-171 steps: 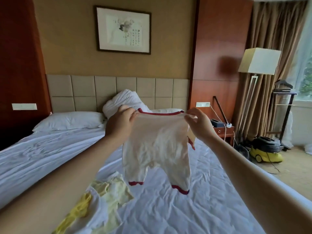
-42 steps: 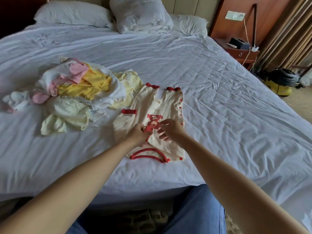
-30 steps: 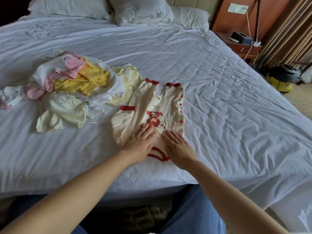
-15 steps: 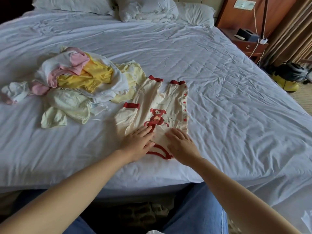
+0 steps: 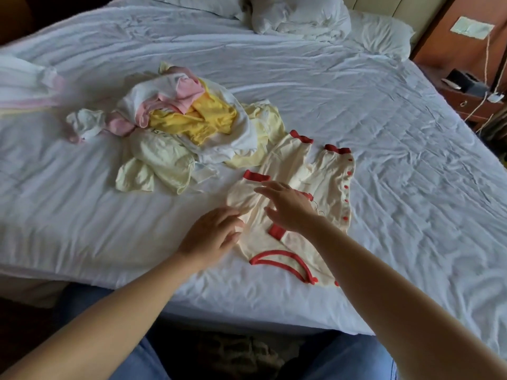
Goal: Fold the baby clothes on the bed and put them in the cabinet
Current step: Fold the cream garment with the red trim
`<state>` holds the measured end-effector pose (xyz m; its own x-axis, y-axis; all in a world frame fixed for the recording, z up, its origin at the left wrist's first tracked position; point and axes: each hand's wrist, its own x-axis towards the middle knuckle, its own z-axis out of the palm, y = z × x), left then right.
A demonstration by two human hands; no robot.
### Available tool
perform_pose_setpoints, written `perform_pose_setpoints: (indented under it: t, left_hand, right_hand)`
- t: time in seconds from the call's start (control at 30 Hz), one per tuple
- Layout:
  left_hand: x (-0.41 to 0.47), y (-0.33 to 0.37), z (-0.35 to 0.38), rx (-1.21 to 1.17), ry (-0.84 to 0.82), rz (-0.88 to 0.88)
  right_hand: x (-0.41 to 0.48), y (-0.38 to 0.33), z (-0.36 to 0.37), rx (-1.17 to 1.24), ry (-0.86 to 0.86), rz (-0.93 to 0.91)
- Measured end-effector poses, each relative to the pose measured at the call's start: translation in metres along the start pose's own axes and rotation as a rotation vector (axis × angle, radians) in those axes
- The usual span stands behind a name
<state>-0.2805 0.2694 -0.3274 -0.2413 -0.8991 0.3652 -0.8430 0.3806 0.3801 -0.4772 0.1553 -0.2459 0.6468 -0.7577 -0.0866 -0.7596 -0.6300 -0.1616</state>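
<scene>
Found a cream romper (image 5: 326,185) with red trim lying flat on the bed (image 5: 411,133), collar (image 5: 282,259) at the near end and both legs pointing away toward the pillows. Recorded its long axis as running near to far, leaning slightly rightward at the far end. Noted one sleeve already laid across the chest, with its red cuff (image 5: 276,231) just beyond the collar. Noted the other sleeve (image 5: 241,194) spread out from the romper's left side.

Found the left hand (image 5: 211,237) at the romper's left edge, by the shoulder of the spread sleeve, fingers (image 5: 233,215) loose, nearly straight and gripping nothing. Found the right hand (image 5: 293,209) over the romper's chest, fingers (image 5: 270,189) splayed and released, directed toward the spread sleeve. Cannot tell, owing to blur, whether they touch the cloth.

Judged the spread sleeve to lie left of the right fingertips and just beyond the left ones. Judged the left hand nearer its shoulder and the right hand nearer its far end. Expect the coming fold to carry that sleeve rightward over the chest, crosswise to the long axis.

Noted a pile of unfolded clothes (image 5: 197,124) close against the romper's far left leg. Saw no cabinet.
</scene>
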Motion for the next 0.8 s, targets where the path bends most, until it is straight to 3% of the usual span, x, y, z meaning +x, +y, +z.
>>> perform_pose_setpoints:
  t: [0.2, 0.47, 0.63, 0.8]
  left_hand:
    - [-0.003, -0.002, 0.006, -0.045, 0.052, -0.04]
    - [-0.004, -0.007, 0.012, -0.087, 0.103, -0.013]
    - [-0.003, -0.007, 0.014, -0.071, 0.113, -0.01]
    - [0.0, -0.001, 0.006, -0.11, 0.127, -0.083]
  right_hand:
    - [0.033, 0.011, 0.019, -0.002, 0.013, -0.067]
    - [0.052, 0.018, 0.039, 0.072, 0.267, -0.145]
    - [0.053, 0.019, 0.022, 0.123, 0.188, -0.047]
    - [0.034, 0.011, -0.005, 0.193, 0.174, -0.093]
